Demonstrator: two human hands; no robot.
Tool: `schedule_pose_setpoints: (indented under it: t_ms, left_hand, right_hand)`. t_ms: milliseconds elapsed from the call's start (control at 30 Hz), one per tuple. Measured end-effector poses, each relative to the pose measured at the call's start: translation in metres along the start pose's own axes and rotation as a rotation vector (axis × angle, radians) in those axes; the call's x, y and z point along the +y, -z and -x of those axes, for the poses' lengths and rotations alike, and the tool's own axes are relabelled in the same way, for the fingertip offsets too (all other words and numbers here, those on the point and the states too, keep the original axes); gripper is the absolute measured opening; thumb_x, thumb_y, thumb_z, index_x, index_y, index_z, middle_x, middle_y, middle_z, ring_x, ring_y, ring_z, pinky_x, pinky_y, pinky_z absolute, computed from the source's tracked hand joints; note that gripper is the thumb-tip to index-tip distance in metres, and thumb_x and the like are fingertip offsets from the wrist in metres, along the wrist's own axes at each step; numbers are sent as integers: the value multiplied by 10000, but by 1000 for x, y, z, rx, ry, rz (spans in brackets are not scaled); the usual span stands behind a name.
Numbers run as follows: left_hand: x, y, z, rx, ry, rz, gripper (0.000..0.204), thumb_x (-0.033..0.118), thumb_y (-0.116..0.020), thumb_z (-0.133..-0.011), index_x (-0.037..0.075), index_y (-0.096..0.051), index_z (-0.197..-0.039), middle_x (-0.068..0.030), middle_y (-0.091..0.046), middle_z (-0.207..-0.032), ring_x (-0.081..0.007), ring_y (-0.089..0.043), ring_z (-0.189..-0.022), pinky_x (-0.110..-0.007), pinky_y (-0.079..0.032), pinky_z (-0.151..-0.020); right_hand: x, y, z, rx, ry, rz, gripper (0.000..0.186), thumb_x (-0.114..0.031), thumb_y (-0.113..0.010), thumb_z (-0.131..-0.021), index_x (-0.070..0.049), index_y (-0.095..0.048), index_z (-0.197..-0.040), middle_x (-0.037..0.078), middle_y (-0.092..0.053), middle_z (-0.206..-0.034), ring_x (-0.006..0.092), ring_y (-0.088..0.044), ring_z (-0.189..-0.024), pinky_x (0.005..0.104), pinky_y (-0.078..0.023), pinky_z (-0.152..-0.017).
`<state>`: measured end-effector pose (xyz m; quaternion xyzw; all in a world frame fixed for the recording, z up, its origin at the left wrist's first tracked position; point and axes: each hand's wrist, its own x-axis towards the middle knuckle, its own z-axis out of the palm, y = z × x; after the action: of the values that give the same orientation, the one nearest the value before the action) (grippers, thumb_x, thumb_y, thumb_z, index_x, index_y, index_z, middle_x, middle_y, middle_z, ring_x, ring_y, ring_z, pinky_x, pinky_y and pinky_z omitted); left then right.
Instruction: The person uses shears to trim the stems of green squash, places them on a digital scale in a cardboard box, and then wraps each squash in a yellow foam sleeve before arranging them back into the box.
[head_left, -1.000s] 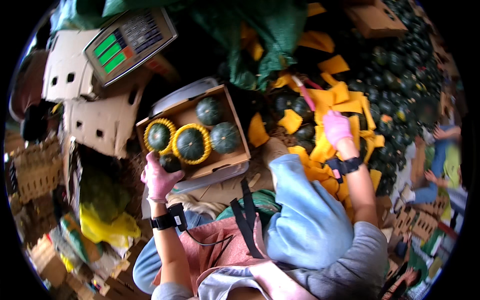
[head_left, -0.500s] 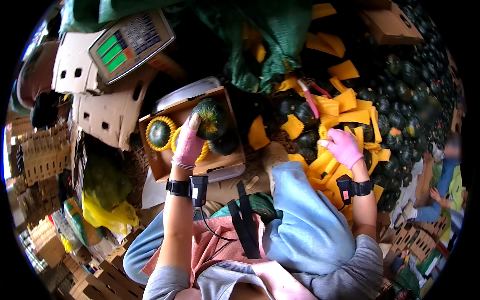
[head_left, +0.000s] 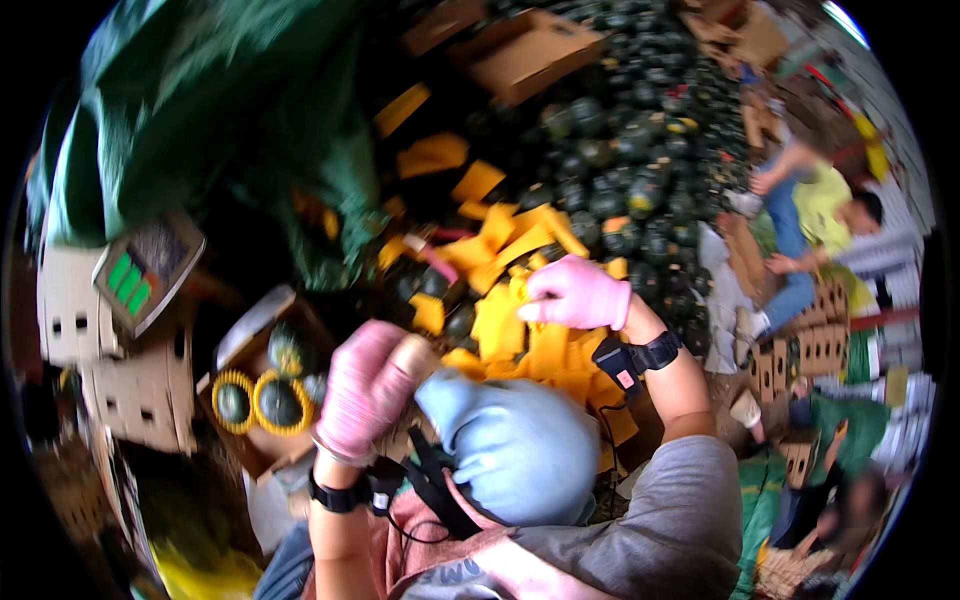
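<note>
My left hand [head_left: 368, 388], in a pink glove with bare fingertips, is raised above my lap. It is blurred, but its thumb stands apart from the fingers and nothing shows in it. My pink-gloved right hand [head_left: 578, 292] is closed, its fingertips pinching a yellow foam net sleeve [head_left: 517, 285] over a heap of such sleeves [head_left: 497, 325]. Left of my left hand, a cardboard box [head_left: 262, 440] holds dark green squashes. One squash [head_left: 233, 403] and another squash [head_left: 282, 402] wear yellow foam rings; a bare squash [head_left: 288, 350] lies behind them.
A large pile of green squashes [head_left: 600, 150] spreads ahead and right. Pink-handled cutters [head_left: 435, 262] lie among the foam. A scale display [head_left: 145, 275] and green sheeting [head_left: 215, 120] are at left. A person in a yellow top [head_left: 825, 205] sits at far right, with another person below.
My left hand has let go of the squash, which now lies in the box, and has moved right. The view has swung to the right. My right hand stays by the foam sleeves.
</note>
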<state>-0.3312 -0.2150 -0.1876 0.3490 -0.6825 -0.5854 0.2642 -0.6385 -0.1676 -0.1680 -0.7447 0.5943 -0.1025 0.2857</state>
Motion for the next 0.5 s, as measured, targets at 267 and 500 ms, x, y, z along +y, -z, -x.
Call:
schedule_pose_setpoints:
  t_ms: [267,500]
  left_hand:
    - [98,-38,35,-181,-197,586,596,401,-546,-960,-46,-439,-1339,-96,-573,-1228,-181,-551,-1115,-285,-426,-948]
    - [92,-25,62,-17,-254,522,474,476,-585,-944,22,-597,-1079,-2,-605,-969,-81,-546,-860,-250,-427,-802]
  right_hand:
    - [-173,61,48,40,249,-516,375,-375,-695,-864,-18,-629,-768,66,-610,-662,124,-587,-632,304,-434,-559]
    - [-184,-35,39,469,343,-1176,703,-642,-763,-690,-57,-514,-988,-19,-520,-793,55,-480,-698,193,-403,-592]
